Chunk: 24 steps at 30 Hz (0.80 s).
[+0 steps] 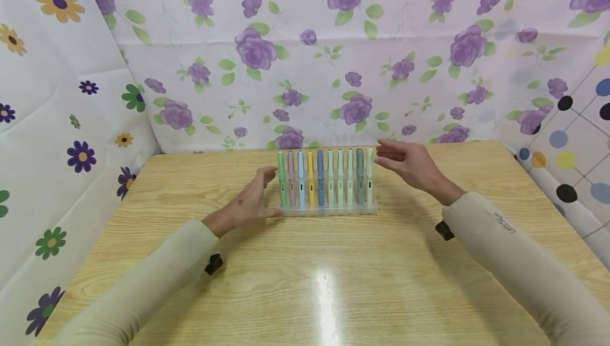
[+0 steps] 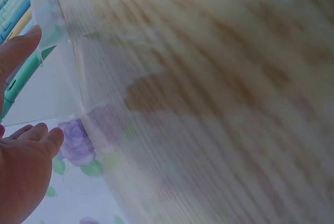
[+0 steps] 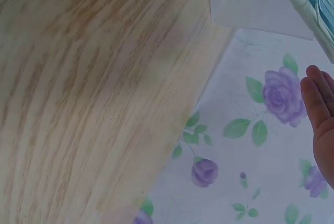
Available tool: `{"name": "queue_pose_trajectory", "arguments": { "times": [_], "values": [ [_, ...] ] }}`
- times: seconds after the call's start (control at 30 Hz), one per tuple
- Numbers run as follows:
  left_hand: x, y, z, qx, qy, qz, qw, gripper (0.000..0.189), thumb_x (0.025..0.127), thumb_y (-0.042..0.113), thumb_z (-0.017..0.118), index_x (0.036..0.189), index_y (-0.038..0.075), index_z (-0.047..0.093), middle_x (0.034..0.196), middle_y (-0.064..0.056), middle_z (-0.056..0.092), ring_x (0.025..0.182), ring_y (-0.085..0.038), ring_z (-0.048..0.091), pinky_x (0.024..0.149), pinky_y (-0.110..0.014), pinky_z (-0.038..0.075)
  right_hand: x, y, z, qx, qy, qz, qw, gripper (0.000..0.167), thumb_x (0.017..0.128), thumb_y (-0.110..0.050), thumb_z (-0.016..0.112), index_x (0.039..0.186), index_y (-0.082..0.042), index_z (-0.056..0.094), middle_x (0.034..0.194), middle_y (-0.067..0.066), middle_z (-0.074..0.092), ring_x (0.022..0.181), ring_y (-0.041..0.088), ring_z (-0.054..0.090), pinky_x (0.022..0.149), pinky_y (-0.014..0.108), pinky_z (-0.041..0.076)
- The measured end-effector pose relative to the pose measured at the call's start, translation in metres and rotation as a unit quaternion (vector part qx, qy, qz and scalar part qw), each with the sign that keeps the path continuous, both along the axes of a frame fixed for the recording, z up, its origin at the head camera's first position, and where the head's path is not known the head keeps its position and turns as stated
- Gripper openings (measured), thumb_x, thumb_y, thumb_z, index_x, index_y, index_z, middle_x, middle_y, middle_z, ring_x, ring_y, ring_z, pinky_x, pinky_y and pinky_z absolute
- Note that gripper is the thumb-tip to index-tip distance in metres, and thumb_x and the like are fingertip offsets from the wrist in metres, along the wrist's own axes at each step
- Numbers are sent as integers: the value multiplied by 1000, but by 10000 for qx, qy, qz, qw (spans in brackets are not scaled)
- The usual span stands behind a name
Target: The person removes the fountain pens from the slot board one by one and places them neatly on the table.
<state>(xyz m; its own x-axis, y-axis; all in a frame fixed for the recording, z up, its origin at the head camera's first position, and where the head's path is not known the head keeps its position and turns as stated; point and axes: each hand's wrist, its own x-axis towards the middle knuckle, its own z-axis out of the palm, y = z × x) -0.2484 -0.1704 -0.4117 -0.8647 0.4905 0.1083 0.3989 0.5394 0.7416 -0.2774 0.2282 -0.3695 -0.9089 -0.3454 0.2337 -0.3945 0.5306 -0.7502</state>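
A clear pen stand (image 1: 329, 211) stands on the wooden table, holding a row of several upright capped pens. A green pen (image 1: 282, 179) is at its left end, a yellow pen (image 1: 312, 179) further in, and a pale green pen (image 1: 369, 176) at the right end. My left hand (image 1: 252, 197) is at the stand's left end, thumb by the front lower corner and fingers toward the back. In the left wrist view, a wide gap separates thumb (image 2: 23, 46) and fingers. My right hand (image 1: 410, 163) hovers beside the right end, fingers extended together, apart from the pens.
The wooden table (image 1: 267, 282) reaches a wall sheet with purple roses (image 1: 257, 49) behind the stand. A flowered sheet (image 1: 62, 97) hangs at the left, and a dotted one (image 1: 572, 176) at the right.
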Motion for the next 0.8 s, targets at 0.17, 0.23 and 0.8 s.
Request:
{"name": "queue_pose_trajectory", "arguments": {
  "times": [0.17,0.23,0.8],
  "values": [
    [-1,1,-2,79,-35,-40,10000,99,78,6,86,148,0,17,157,-25,26,147,-37,25,121,-48,24,-3,-1,-1,-148,-58,-13,9999,52,98,-20,66,144,-3,51,131,20,63,114,31,65,91,27,56],
    [-2,1,-3,141,-69,-45,9999,100,77,4,86,148,0,17,157,-25,26,147,-38,25,121,-47,24,-4,-2,-1,-206,-133,-7,9997,50,98,-19,66,144,-3,52,131,19,63,114,31,65,92,27,56],
    [-3,3,-2,114,-126,-49,9998,101,75,4,88,148,0,18,157,-22,26,147,-37,26,119,-44,27,-9,-11,-1,-323,-465,-34,9984,42,96,-20,69,134,-3,62,133,18,62,109,29,66,87,23,57]
  ]
}}
